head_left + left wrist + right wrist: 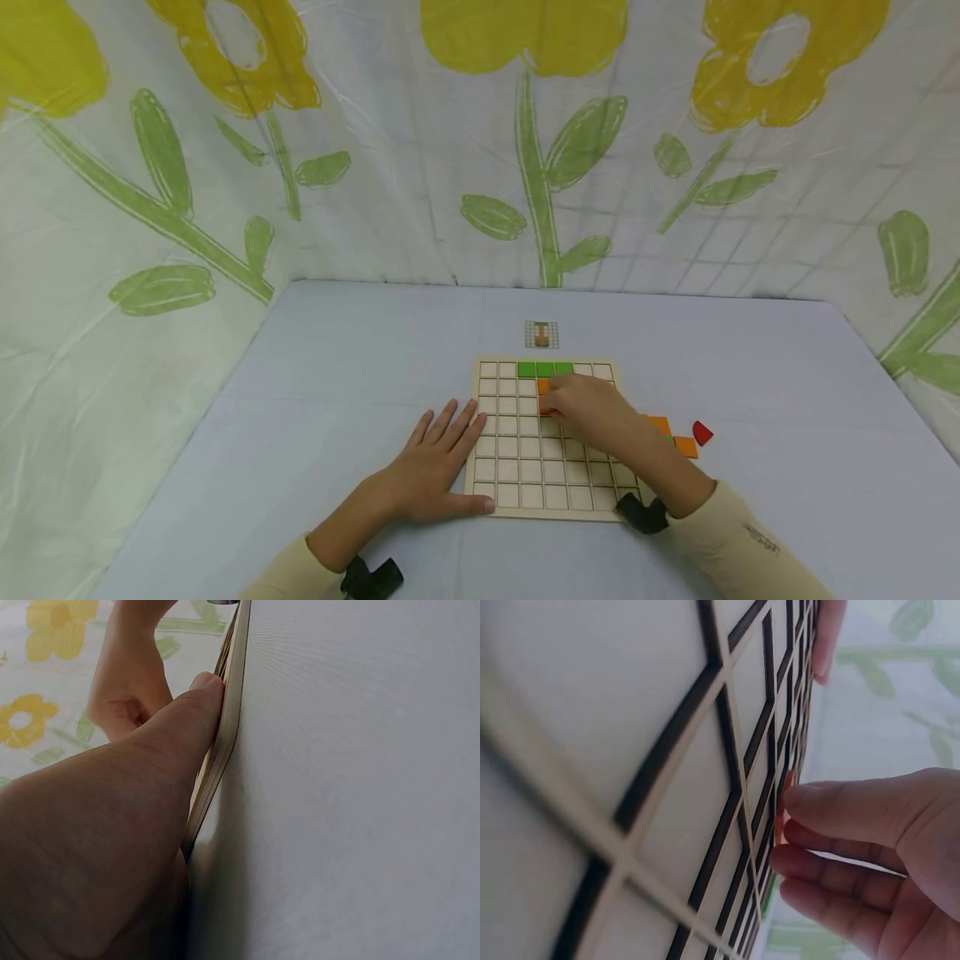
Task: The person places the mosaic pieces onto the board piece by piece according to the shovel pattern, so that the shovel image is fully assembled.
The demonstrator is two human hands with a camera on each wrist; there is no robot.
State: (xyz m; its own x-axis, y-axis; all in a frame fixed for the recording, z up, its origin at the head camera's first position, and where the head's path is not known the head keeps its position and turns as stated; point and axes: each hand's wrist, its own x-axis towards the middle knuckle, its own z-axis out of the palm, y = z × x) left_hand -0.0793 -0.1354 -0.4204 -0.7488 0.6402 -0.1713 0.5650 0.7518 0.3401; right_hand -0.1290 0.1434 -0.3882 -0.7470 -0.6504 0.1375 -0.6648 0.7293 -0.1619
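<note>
A light wooden grid board (555,515) lies on the table, with several green tiles (545,369) in its far row. Below the middle green one sits an orange tile (543,385). My right hand (592,412) is over the board, its thumb and fingertips pinching another orange tile (781,814) at the grid surface, partly hidden by the fingers. My left hand (431,475) lies flat with fingers spread at the board's left side. Its fingertips meet the left edge, and the thumb (199,701) rests against the near left corner.
A small pattern card (542,335) lies beyond the board. Right of the board are loose orange tiles (686,447), a sliver of green among them, and a red quarter-round piece (702,432). My right forearm partly covers them. A flowered cloth (390,192) hangs behind the table.
</note>
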